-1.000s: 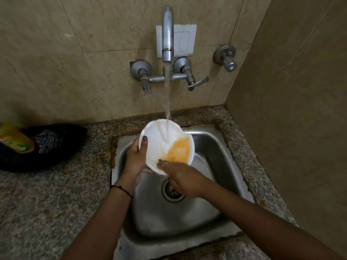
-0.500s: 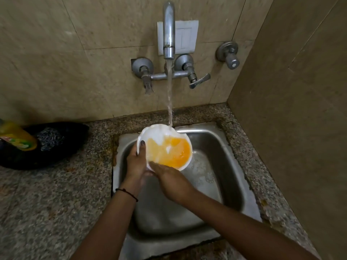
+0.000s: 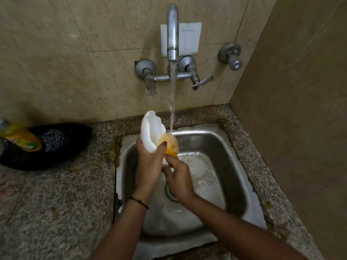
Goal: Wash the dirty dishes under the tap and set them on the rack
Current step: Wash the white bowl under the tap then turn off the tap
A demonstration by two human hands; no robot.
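While tipped on edge, white bowl [image 3: 152, 132] clamped in left fingers [image 3: 163, 147], right fingers [image 3: 171, 162] pinching its lower rim.

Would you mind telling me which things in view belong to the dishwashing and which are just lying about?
In use:
- white bowl with orange residue, held by left hand
- right hand at the bowl's lower edge
- tap, water running
- steel sink

Lying about:
- yellow bottle on the counter
- black cloth under it
- wall switch plate
- separate wall valve
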